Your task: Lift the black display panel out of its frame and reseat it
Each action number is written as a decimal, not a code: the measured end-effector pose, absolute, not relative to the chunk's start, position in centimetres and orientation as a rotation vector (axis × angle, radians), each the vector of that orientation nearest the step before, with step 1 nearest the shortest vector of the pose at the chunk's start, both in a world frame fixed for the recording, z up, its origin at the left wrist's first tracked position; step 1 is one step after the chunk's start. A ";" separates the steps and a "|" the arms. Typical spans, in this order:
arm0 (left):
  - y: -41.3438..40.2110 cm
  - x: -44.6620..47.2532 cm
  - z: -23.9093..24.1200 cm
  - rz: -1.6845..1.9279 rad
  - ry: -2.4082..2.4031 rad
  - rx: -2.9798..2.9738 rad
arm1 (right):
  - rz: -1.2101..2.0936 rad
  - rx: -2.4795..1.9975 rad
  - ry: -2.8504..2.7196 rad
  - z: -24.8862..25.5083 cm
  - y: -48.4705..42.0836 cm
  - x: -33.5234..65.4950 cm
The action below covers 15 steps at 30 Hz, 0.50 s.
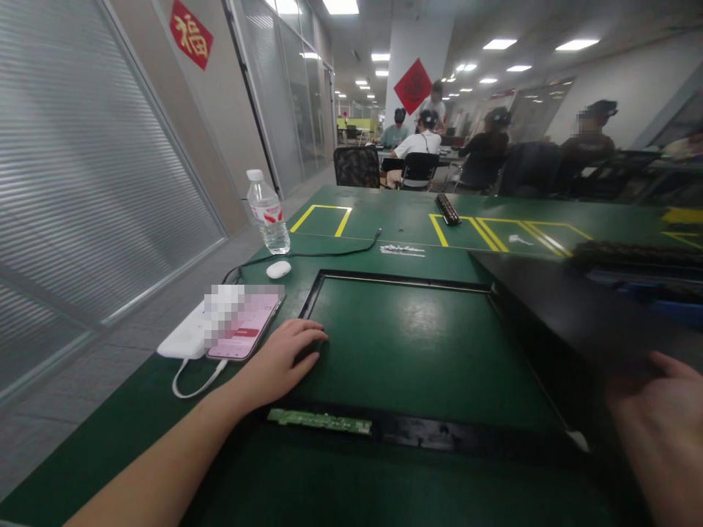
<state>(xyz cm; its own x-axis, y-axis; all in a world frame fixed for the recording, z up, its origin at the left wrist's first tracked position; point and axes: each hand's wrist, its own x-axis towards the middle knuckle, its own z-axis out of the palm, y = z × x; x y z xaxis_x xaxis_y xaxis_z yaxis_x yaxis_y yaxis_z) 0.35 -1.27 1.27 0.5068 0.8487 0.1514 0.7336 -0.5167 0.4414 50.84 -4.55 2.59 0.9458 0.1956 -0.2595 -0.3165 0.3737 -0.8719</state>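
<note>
A thin black rectangular frame (406, 280) lies flat on the green table, the tabletop showing through its middle. My left hand (286, 360) rests over the frame's left side, fingers bent across it and the thumb a little apart. At the right, my right hand (659, 410) grips a large dark flat panel (571, 315), thumb on top and other fingers hidden. The panel is tilted above the frame's right side, its edge blurred. Along the frame's near bar sits a narrow green circuit board (321, 421).
Left of the frame are a smartphone (258, 322), a white power bank (184, 340) with a short cable, a white oval case (278, 269), a black cable (329, 255) and a water bottle (267, 216). Yellow tape (324, 207) and a dark ribbed strip (448, 210) lie farther back. Several people sit beyond.
</note>
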 end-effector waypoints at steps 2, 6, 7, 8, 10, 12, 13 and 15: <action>-1.3 0.3 1.3 0.499 1.327 2.431 | 0.326 -1.084 0.165 3.1 -4.3 50.1; -1.2 0.3 1.2 0.502 1.327 2.433 | 0.383 -1.077 0.222 2.8 -4.0 50.4; -1.1 0.2 1.1 0.503 1.328 2.435 | 0.384 -1.080 0.233 2.6 -4.0 50.7; -1.1 0.2 1.0 0.503 1.329 2.435 | 0.379 -1.086 0.246 2.3 -3.9 51.0; -0.9 0.2 0.9 0.491 1.329 2.435 | 0.386 -1.117 0.284 1.7 -3.9 51.7; -0.9 0.1 0.8 0.477 1.328 2.435 | 0.417 -1.161 0.317 1.0 -3.8 52.3; -0.8 0.0 0.8 0.473 1.327 2.435 | 0.439 -1.174 0.328 0.7 -3.8 52.6; -0.9 0.0 0.8 0.468 1.325 2.438 | 0.477 -1.181 0.321 0.1 -3.7 53.2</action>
<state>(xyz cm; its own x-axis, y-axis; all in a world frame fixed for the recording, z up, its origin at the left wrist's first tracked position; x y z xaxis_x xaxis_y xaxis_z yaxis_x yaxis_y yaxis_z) -0.03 -0.89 0.85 0.5143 0.8478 0.1289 0.7410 -0.5150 0.4309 53.16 -3.72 0.07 0.8572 0.1869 -0.4799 -0.5149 0.2994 -0.8033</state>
